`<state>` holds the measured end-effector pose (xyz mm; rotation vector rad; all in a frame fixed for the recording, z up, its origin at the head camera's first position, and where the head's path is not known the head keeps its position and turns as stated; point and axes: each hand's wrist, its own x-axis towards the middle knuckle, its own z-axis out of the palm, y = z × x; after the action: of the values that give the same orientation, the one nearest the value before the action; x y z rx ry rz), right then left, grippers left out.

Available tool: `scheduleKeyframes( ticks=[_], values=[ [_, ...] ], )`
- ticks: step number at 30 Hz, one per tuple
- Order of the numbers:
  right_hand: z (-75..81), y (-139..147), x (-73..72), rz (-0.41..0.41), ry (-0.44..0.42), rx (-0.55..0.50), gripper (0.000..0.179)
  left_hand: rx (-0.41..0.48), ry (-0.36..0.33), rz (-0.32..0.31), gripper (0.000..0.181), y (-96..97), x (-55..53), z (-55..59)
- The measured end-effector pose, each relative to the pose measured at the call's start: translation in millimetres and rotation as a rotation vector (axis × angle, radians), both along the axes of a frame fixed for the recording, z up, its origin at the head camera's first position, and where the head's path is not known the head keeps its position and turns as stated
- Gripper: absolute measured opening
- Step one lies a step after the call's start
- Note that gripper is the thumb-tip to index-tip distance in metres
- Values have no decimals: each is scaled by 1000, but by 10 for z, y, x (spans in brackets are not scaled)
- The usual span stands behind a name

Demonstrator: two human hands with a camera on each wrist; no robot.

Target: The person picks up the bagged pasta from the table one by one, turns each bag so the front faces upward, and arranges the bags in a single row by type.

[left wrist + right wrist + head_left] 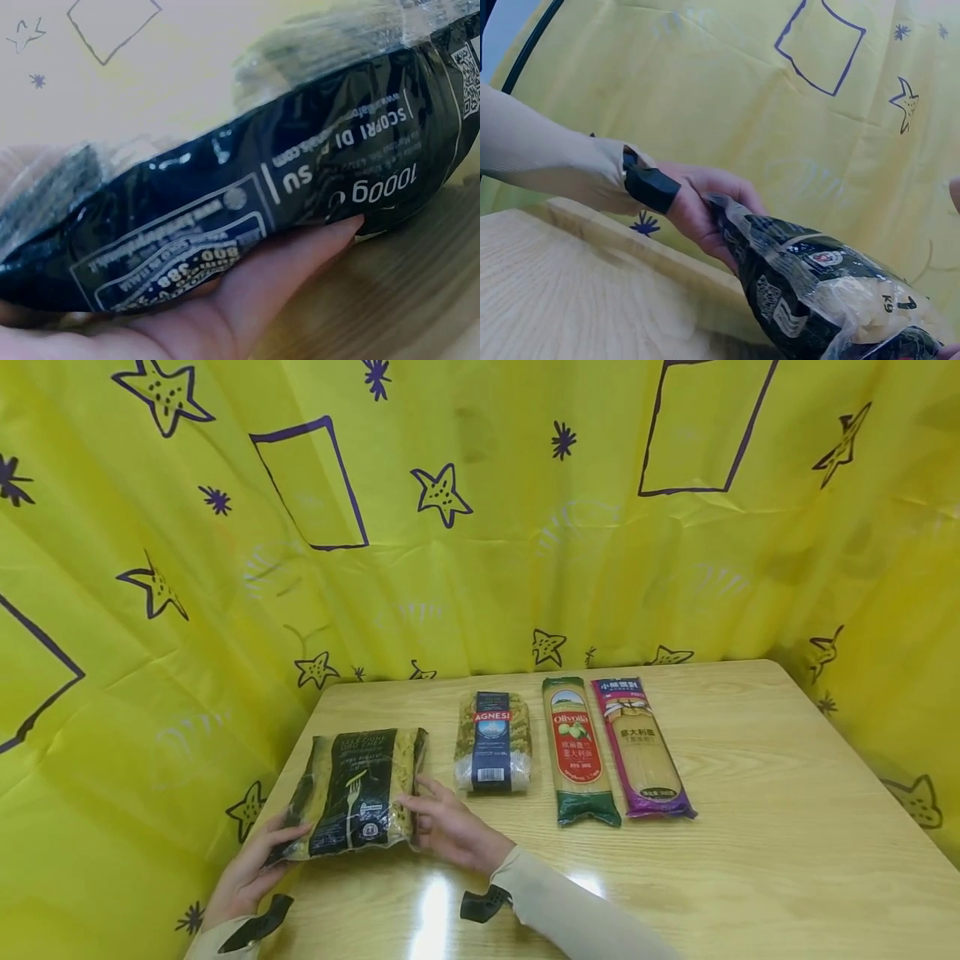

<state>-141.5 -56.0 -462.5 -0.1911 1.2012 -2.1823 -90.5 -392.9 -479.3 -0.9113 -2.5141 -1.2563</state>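
Note:
A large bag of pasta point(352, 789), dark with a clear window, is held tilted at the left of the table. My left hand point(247, 868) grips its lower left corner, thumb over the front; in the left wrist view the hand point(225, 315) lies under the bag's dark back point(300, 157). At the right edge my right hand point(453, 827) holds the bag with thumb in front and fingers partly hidden behind. In the right wrist view the bag point(817, 285) hangs from the left hand point(712, 206).
To the right lie an AGNESI pasta pack point(492, 743), a red and green Olivoila spaghetti pack point(577, 747) and a purple-edged spaghetti pack point(641, 747). They rest side by side on the wooden table point(772, 827). A yellow patterned curtain point(495, 585) surrounds the table's back and sides.

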Motion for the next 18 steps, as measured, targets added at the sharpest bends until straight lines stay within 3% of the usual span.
scheduleKeyframes(
  ticks=[1, 4, 7, 12, 18],
  values=[
    [1, 5, -13, -7, -1, -8, 92, -35, 161, -15, 53, -28, -19, -44],
    [-3, 26, -63, -28, -4, -24, 89, -41, 214, -37, 62, -27, -136, -68],
    [-2, 47, -123, -49, 4, -38, 89, -57, 214, -7, 57, 7, -227, -64],
    [3, 59, -190, -83, 19, -50, 89, -58, 248, -16, 56, 59, -372, -60],
    [-8, 46, -257, -104, 31, -76, 94, -18, 211, 30, 49, 111, -448, -94]
  ],
)
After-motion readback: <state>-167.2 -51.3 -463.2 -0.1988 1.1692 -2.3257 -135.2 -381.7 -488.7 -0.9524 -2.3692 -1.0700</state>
